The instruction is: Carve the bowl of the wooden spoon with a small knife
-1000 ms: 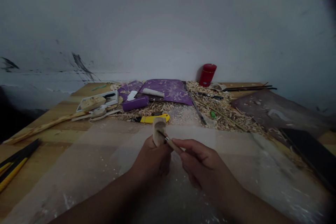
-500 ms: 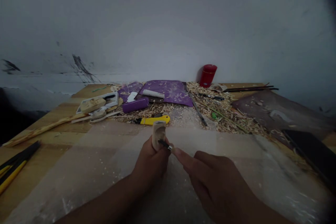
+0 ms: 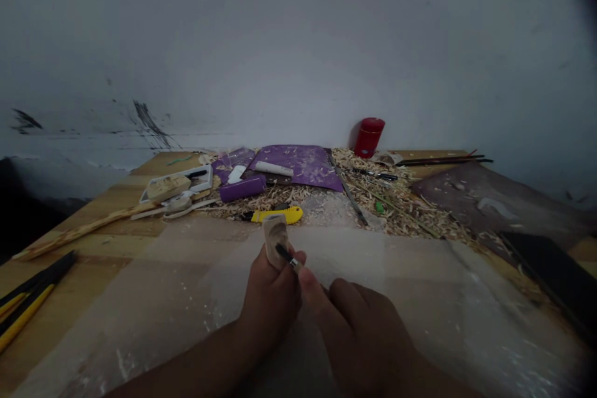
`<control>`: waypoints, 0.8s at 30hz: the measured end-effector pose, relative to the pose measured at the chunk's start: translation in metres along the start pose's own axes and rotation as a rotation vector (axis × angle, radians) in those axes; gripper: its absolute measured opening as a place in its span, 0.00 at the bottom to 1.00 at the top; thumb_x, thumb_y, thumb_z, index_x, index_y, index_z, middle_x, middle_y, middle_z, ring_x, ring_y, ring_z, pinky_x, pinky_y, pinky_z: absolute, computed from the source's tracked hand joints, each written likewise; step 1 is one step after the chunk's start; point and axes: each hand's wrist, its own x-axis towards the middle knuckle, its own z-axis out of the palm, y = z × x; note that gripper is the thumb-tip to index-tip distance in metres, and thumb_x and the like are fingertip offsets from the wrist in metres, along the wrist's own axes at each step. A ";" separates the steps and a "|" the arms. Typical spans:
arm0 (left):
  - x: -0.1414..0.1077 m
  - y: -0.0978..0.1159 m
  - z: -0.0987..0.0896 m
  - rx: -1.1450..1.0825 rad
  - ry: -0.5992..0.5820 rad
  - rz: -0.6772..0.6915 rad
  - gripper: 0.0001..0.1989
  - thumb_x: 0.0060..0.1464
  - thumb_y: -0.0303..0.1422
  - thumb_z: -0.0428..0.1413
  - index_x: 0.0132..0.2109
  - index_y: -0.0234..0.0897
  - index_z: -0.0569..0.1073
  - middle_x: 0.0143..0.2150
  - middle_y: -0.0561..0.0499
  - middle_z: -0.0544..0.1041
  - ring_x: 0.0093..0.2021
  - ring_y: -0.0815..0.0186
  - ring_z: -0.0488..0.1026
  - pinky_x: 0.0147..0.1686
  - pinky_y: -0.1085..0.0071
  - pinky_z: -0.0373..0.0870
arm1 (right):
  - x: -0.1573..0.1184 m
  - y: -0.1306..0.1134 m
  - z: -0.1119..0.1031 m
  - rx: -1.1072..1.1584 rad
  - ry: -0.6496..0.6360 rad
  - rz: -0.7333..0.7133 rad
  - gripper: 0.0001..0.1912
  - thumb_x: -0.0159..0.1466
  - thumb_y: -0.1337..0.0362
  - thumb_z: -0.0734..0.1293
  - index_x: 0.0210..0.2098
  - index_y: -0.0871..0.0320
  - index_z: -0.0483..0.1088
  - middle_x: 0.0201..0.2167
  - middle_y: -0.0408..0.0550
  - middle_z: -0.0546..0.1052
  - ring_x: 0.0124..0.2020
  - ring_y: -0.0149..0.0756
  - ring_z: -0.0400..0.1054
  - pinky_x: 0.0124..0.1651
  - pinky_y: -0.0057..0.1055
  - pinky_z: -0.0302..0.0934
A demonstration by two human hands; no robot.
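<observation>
Near the middle, a pale carved wooden piece [image 3: 276, 237] with a hollowed face stands upright in my left hand [image 3: 272, 292], whose fingers are wrapped round its lower part. My right hand [image 3: 357, 329] is closed on a small tool [image 3: 293, 262] with a dark tip and a metal collar; its handle is mostly hidden by the fingers. The dark tip lies against the face of the wood. Both hands are close together over a translucent sheet [image 3: 196, 280] on the wooden table. Just behind the wood lies a yellow utility knife [image 3: 284, 216].
Wood shavings [image 3: 405, 205] spread across the back. Among them are a purple sheet [image 3: 308, 165], a purple roll [image 3: 242, 188] and a red can [image 3: 370, 137]. A white tray [image 3: 203, 179] and a long stick [image 3: 88, 228] lie left, yellow-black tools [image 3: 35, 298] far left, a dark flat object [image 3: 545, 273] right.
The wooden piece has tilted slightly to the left in my left hand. My right hand has shifted left and turned, its thumb now nearer my left fingers. The view has moved slightly.
</observation>
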 end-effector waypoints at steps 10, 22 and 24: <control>-0.002 -0.011 -0.001 0.035 -0.217 -0.081 0.15 0.46 0.44 0.54 0.27 0.39 0.59 0.10 0.62 0.58 0.10 0.75 0.53 0.09 0.79 0.49 | 0.014 0.007 -0.015 0.802 -0.117 0.524 0.18 0.62 0.70 0.57 0.51 0.52 0.63 0.44 0.44 0.74 0.43 0.32 0.68 0.44 0.30 0.63; 0.008 -0.014 -0.008 -0.139 -0.315 -0.146 0.13 0.42 0.37 0.56 0.29 0.40 0.57 0.10 0.64 0.58 0.09 0.76 0.51 0.07 0.81 0.51 | 0.003 0.020 -0.028 0.433 -0.290 0.256 0.22 0.61 0.71 0.55 0.54 0.56 0.60 0.21 0.42 0.68 0.20 0.31 0.62 0.22 0.27 0.53; 0.008 -0.016 -0.008 -0.094 -0.301 -0.120 0.14 0.42 0.38 0.56 0.29 0.40 0.57 0.10 0.64 0.59 0.08 0.76 0.52 0.07 0.81 0.51 | 0.004 0.019 -0.030 0.406 -0.282 0.227 0.22 0.61 0.71 0.54 0.54 0.57 0.60 0.20 0.42 0.68 0.19 0.31 0.61 0.21 0.26 0.51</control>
